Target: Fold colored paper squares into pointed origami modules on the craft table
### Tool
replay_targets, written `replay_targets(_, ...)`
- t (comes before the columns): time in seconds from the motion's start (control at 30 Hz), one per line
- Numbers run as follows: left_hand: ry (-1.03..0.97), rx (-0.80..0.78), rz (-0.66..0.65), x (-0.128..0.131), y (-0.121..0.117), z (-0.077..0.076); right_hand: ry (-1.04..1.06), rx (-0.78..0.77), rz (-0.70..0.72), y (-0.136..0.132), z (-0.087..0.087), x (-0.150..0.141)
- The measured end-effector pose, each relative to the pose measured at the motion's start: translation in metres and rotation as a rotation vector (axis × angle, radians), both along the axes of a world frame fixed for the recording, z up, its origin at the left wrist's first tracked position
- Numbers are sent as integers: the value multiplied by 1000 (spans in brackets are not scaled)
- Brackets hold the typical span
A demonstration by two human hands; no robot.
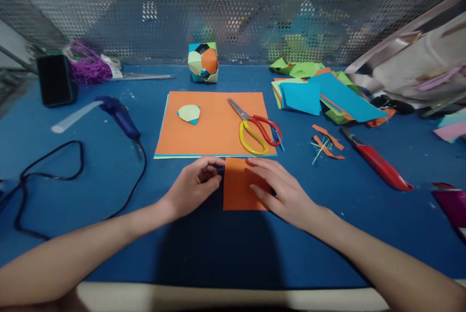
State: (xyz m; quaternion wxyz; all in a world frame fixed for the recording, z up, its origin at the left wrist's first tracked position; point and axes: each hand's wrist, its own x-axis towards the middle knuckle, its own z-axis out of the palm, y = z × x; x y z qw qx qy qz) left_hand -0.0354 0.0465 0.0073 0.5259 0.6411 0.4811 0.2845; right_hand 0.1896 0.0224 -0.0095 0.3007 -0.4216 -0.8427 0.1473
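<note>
Both hands working a small orange paper square (pixel 238 183) lying on the blue table (pixel 109 176), just in front of the big orange sheet (pixel 214 123): left hand (pixel 194 186) curling, pinching its left edge; right hand (pixel 278 186) pressing flat, fingers spread; scissors (pixel 255 127) sitting on the sheet

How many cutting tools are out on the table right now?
2: scissors lying on the large orange sheet, and a red utility knife on the blue table to the right. Clutter at far right could hide more.
</note>
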Motion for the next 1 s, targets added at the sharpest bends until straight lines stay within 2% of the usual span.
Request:
replay_targets(0.2, 114, 170, -17, 12, -4, 2, -18, 50, 35, -1, -2, -2)
replay_targets(0.37, 73, 355, -23, 9, -9, -5, 89, 18, -122, 3, 2, 2)
replay_targets(0.43, 55, 391, -54, 8, -10, -8, 109, -3, -134, 4, 3, 3)
replay_targets(0.57, 15, 333, -54, 8, -9, -9, 153, -36, -89, 4, 4, 1)
replay_targets(0.73, -21, 142, -70, 11, -3, -6, 261, -154, -218, 3, 5, 0)
replay_targets(0.87, 85, 235, -61, 10, -2, -6, 200, -195, -209, 3, 5, 1)
replay_targets(1.0, 164, 364, -124, 8, -2, -7, 223, -172, -72, 5, 1, 2)
